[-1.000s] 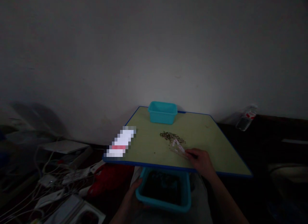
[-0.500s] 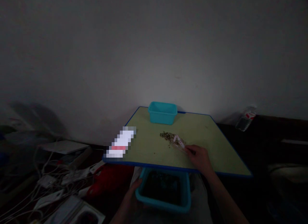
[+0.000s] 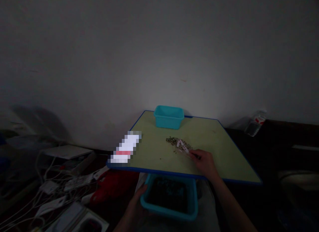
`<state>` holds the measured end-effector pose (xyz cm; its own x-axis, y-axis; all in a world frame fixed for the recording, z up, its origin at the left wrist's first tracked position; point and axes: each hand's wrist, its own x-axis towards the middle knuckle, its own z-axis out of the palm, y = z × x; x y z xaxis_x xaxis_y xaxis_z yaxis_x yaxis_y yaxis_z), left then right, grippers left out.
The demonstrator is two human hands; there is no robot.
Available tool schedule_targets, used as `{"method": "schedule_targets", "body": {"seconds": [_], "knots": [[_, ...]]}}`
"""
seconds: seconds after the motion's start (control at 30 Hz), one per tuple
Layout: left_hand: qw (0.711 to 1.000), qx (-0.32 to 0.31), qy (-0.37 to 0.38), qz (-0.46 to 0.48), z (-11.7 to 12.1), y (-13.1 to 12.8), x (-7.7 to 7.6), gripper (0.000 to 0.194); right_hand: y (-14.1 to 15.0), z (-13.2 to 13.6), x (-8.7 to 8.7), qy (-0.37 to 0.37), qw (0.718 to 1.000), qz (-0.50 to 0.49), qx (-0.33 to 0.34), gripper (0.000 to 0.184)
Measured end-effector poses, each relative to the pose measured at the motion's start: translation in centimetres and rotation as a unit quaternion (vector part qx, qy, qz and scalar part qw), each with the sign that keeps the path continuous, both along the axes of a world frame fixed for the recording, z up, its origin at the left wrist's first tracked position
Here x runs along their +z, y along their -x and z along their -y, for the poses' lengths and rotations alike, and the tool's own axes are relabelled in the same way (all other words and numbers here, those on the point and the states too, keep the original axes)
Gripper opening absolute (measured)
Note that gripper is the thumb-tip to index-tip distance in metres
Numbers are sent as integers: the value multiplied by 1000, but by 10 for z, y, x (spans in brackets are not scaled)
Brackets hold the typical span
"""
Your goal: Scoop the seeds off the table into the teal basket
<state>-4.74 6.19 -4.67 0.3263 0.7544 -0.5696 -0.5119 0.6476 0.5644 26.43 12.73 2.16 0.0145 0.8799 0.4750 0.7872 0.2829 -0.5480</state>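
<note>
Grains, dark and pale, loosely heaped mid-table, right hand pinching clear piece with pinkish-white marks at heap, left hand gripping blue bin below table's near edge, dark contents indistinct, blue tub near table's far edge, its floor hidden.

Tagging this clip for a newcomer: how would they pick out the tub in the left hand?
Start at the pale-green, blue-edged table. Just below its near side, over the person's lap, the left hand holds a turquoise tub. Unlike the far tub, it is off the table, dark inside.
</note>
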Motion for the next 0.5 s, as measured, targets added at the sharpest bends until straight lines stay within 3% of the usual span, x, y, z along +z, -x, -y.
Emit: {"method": "schedule_targets", "body": {"seconds": [0.23,0.5], "knots": [[998,17,-2,-55,-1,0,0,95,0,3,2,5,1000,-16,4,22],[1000,16,14,-2,-3,1,-11,88,-2,4,-1,10,1000,-26,4,23]]}}
